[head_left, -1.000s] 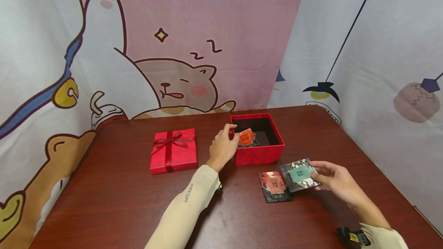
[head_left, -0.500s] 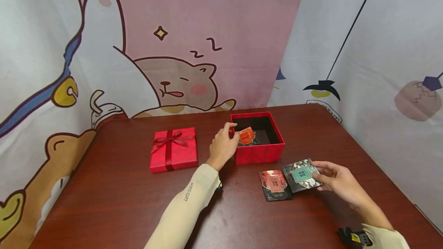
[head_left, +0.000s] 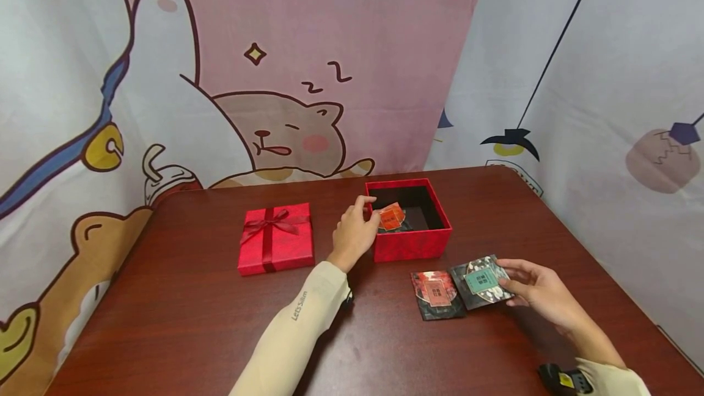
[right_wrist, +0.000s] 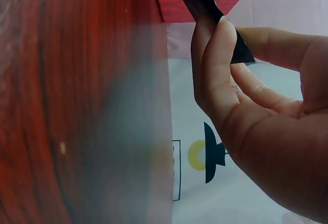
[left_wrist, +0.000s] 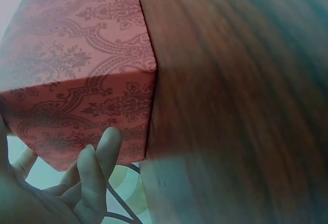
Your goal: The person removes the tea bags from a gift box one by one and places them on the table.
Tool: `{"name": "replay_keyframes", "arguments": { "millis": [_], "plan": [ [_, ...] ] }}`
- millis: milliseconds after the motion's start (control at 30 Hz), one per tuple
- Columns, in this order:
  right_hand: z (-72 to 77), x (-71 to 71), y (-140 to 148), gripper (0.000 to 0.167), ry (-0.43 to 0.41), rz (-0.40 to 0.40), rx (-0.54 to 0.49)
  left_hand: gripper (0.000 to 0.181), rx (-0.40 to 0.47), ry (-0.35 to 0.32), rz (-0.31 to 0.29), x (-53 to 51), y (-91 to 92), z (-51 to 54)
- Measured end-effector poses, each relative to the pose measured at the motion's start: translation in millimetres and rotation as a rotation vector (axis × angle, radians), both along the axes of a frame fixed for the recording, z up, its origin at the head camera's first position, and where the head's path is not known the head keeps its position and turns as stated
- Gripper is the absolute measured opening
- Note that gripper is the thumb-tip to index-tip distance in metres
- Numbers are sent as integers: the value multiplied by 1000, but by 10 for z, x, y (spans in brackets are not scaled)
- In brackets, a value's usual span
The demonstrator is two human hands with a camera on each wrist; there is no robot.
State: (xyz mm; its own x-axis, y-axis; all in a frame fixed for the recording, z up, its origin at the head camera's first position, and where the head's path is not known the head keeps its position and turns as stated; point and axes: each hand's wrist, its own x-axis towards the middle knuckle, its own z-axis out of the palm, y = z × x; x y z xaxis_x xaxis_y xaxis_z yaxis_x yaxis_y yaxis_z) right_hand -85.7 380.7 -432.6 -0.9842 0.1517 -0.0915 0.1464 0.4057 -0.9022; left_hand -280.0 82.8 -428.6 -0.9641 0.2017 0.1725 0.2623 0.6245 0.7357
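Observation:
A red patterned gift box [head_left: 414, 245] stands lidless on the table. My left hand [head_left: 354, 236] holds its left wall, thumb and index finger at the rim; in the left wrist view other fingers [left_wrist: 109, 149] lie against the outside. Inside the box's left part lies a packet with an orange label [head_left: 392, 217]. My right hand [head_left: 541, 292] pinches the right edge of a dark, flat packet with a green label [head_left: 480, 282], tilted up off the table. Beside it, to the left, a packet with a red label [head_left: 437, 295] lies flat.
A red box lid [head_left: 277, 239] with a ribbon bow sits to the left of the box. The brown wooden table [head_left: 181, 322] reaches back to a printed cloth [head_left: 407, 78] with cartoon animals.
My right hand has shifted slightly to the right with the green-label packet, drawing it a little away from the red-label one. The left hand stays at the box.

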Motion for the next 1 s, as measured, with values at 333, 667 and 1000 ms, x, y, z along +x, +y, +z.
{"name": "replay_keyframes", "arguments": {
  "millis": [333,667,1000],
  "plan": [
    [-22,19,39,53,0,2,-4,38,3,16,-5,-16,7,-3],
    [-64,0,45,54,-16,1,-15,38,-1,12,-13,-14,-4,1],
    [-71,-10,30,52,-26,-2,-11,38,3,14,-10,-10,-12,-20]
  ]
}}
